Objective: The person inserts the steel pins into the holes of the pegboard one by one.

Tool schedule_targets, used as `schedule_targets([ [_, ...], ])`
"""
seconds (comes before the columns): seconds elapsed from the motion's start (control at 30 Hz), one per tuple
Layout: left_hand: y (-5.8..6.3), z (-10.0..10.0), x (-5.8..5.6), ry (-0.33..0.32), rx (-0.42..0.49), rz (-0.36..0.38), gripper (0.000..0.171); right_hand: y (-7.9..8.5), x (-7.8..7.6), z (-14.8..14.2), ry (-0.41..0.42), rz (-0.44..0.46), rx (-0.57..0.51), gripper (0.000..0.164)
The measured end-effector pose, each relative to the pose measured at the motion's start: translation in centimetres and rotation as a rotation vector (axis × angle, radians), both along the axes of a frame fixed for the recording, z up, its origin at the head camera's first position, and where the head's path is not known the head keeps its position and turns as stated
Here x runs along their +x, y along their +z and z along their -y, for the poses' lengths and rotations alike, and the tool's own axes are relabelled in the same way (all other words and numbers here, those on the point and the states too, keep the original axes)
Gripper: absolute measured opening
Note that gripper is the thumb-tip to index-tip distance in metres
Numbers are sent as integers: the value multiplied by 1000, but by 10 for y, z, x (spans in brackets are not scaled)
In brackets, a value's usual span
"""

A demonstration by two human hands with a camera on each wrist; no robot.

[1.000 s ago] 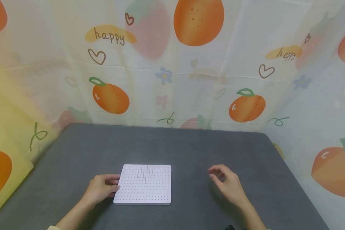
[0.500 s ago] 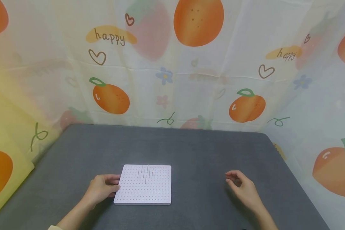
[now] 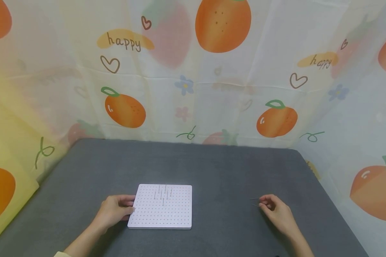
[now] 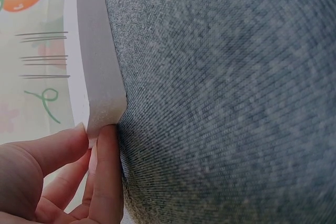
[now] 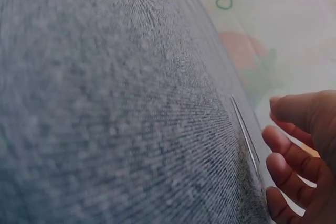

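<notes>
A white square pegboard (image 3: pixel 167 216) with rows of small holes lies on the dark table. Several thin metal pins (image 3: pixel 163 202) stand in its far part; the left wrist view shows these pins (image 4: pixel 44 57) side-on. My left hand (image 3: pixel 110 210) pinches the board's left edge, thumb on top and fingers below. Off to the right, two loose thin pins (image 3: pixel 255 198) lie on the table, their right ends hidden by my right hand (image 3: pixel 278 214). In the right wrist view its fingers (image 5: pixel 286 179) are loosely bent beside the pins (image 5: pixel 251 151), thumb apart, gripping nothing.
Dark grey cloth covers the table (image 3: pixel 212 164). A curtain (image 3: pixel 212 107) printed with oranges and hearts hangs behind it and along both sides. A small dark object (image 3: pixel 277 256) shows at the bottom edge, near my right forearm.
My right hand has moved right and slightly nearer to me. The two loose pins now show at its fingertips. My left hand and the board have stayed in place.
</notes>
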State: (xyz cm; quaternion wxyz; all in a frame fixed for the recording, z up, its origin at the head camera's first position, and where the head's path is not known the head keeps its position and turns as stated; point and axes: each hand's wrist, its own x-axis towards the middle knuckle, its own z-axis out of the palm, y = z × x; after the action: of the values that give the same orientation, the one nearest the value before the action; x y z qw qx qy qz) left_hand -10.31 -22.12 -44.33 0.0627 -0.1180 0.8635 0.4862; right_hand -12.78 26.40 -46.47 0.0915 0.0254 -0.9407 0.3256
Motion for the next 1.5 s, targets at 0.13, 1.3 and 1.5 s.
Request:
schedule_targets([
  [0.13,0,-1,0,7,1,5,40,0,0,-2,-4,62,16,13],
  [1.3,1,-3,-1,15,-21,7,39,-2,-5,3,34,66,180,7],
  [1.5,0,-2,-1,14,-26,7,39,-2,-5,2,30,82,182,5],
])
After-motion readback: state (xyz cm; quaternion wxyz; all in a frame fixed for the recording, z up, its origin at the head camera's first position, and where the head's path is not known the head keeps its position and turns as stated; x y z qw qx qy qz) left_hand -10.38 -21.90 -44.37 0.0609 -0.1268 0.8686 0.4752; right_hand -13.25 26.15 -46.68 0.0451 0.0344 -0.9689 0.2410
